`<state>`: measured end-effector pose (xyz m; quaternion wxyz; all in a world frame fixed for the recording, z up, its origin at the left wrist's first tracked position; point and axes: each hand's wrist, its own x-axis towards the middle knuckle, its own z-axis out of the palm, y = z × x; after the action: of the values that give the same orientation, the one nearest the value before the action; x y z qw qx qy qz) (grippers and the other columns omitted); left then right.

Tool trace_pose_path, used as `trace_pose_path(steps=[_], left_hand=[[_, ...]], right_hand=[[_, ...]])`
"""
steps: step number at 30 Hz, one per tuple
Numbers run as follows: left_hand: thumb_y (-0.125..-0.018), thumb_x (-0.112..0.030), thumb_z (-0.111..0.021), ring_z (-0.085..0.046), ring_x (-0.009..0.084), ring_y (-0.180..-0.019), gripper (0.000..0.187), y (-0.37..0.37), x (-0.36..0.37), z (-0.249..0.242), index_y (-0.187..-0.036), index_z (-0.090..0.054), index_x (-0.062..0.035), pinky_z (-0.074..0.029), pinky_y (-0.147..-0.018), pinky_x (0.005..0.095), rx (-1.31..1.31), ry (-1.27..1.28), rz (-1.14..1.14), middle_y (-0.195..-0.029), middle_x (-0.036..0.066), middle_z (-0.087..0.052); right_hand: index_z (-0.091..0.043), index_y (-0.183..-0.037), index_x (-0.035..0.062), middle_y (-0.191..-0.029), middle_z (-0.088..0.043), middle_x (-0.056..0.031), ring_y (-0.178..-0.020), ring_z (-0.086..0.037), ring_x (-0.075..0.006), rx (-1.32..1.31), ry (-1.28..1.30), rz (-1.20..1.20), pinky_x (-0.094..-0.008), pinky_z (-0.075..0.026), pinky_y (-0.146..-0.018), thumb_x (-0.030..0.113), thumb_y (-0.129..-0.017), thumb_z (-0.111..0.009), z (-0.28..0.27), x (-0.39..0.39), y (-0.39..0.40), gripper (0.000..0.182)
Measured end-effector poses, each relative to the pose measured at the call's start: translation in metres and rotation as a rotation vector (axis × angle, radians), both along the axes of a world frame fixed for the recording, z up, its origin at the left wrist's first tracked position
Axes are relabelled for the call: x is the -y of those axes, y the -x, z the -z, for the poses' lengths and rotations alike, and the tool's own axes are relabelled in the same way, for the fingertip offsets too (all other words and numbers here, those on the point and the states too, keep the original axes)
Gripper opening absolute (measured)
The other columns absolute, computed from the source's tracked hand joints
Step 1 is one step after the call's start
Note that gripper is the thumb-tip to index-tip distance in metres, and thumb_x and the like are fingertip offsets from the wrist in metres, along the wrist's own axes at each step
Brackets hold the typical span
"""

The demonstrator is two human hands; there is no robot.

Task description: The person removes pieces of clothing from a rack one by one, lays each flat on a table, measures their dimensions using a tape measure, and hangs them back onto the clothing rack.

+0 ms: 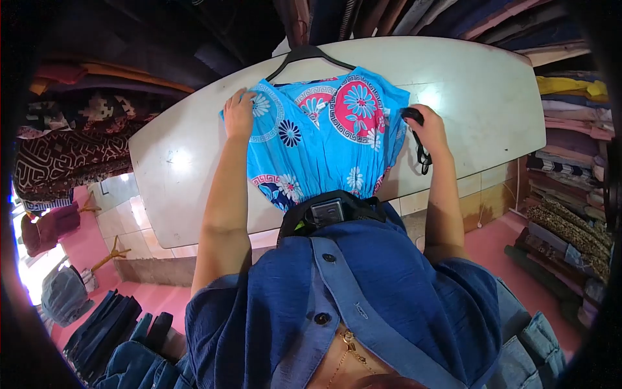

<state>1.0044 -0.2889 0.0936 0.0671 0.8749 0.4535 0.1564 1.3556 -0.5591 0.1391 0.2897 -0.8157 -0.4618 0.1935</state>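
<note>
A bright blue garment with pink and white flower prints lies on a white table, a black hanger at its neckline. My left hand is at the garment's left shoulder, fingers bent over the fabric edge. At the right shoulder, my right hand is closed round a small black object, and a black strap hangs below it. The garment's lower part runs down to the table's near edge, by a black waist bag at my front.
Folded fabrics are stacked on shelves at the right. Patterned cloths hang at the left. Hanging clothes line the back above the table. Folded jeans lie at the lower left, near a wooden hook.
</note>
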Motion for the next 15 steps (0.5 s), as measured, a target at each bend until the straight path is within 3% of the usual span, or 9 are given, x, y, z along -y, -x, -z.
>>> trace_pose_path(steps=[4, 12, 15], left_hand=[[-0.077, -0.005, -0.052, -0.055, 0.0266, -0.093, 0.019, 0.004, 0.002, -0.002, -0.088, -0.066, -0.0116, -0.044, -0.083, 0.0357, 0.017, 0.107, 0.018, -0.096, 0.007, -0.061], [-0.08, -0.004, -0.051, -0.056, 0.0282, -0.087, 0.016, 0.105, 0.085, -0.012, -0.087, -0.065, -0.0076, -0.044, -0.079, 0.0366, -0.013, 0.058, -0.164, -0.09, 0.01, -0.061], [-0.081, -0.003, -0.052, -0.056, 0.0278, -0.087, 0.016, 0.134, 0.116, -0.018, -0.088, -0.065, -0.007, -0.045, -0.078, 0.0363, -0.006, 0.078, -0.219, -0.091, 0.011, -0.061]], right_hand=[[-0.057, -0.103, 0.0054, -0.094, -0.064, -0.0159, -0.086, -0.062, -0.0308, -0.058, -0.047, 0.034, -0.0361, -0.049, -0.072, 0.011, -0.074, -0.068, 0.022, -0.022, -0.003, 0.031], [-0.057, -0.103, 0.0084, -0.091, -0.063, -0.0154, -0.084, -0.061, -0.0323, -0.142, 0.082, -0.101, -0.0383, -0.048, -0.072, 0.013, -0.074, -0.066, 0.03, -0.025, 0.026, 0.031], [-0.057, -0.103, 0.0091, -0.091, -0.064, -0.0147, -0.084, -0.061, -0.0328, -0.185, 0.017, -0.166, -0.0387, -0.048, -0.072, 0.014, -0.075, -0.066, 0.035, -0.03, 0.039, 0.03]])
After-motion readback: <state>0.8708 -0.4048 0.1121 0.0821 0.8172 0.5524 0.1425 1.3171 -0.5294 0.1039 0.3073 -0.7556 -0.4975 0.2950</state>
